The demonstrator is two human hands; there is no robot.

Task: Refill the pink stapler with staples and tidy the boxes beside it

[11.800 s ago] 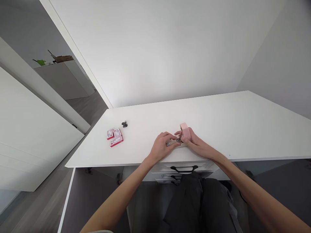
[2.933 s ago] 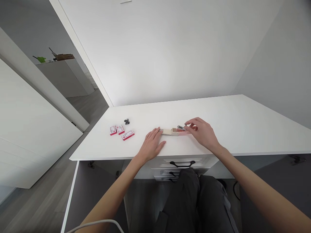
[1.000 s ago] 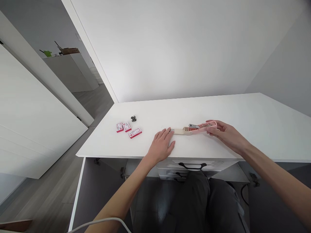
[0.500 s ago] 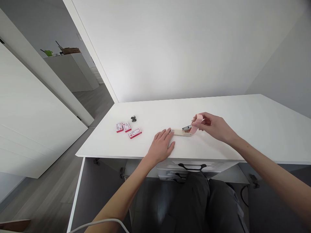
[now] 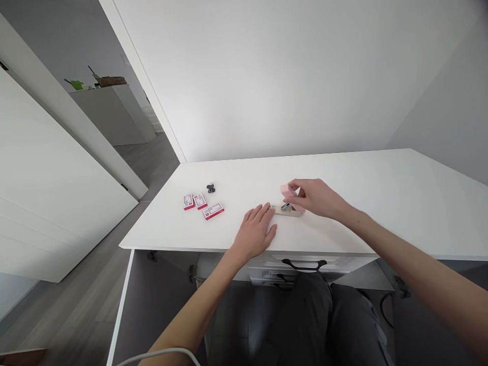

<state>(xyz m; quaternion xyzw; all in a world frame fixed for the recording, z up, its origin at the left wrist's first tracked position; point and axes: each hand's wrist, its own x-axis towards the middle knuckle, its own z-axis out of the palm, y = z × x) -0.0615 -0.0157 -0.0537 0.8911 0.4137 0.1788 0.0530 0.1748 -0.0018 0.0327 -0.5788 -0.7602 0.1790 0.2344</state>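
An opened stapler (image 5: 293, 213) lies on the white tabletop, its cream base flat and its pink top (image 5: 286, 190) raised. My right hand (image 5: 315, 197) pinches the pink top between thumb and fingers. Under it a short metal part of the stapler shows at a slant. My left hand (image 5: 253, 231) lies flat with fingers stretched out, fingertips resting on the left end of the base and partly covering it. To the left lie three small red-and-white boxes (image 5: 213, 211). Behind them sits a small black staple remover (image 5: 211, 188).
The white tabletop (image 5: 362, 203) ends at a wall (image 5: 290, 101) behind. Below its front edge are drawers with black handles (image 5: 304, 265) and, at both sides, open cabinet doors. A white cable (image 5: 163, 351) crosses by my left forearm.
My right hand has moved left and swung the pink top leftward over the base, with the metal part lower. My left hand stays on the base's end.
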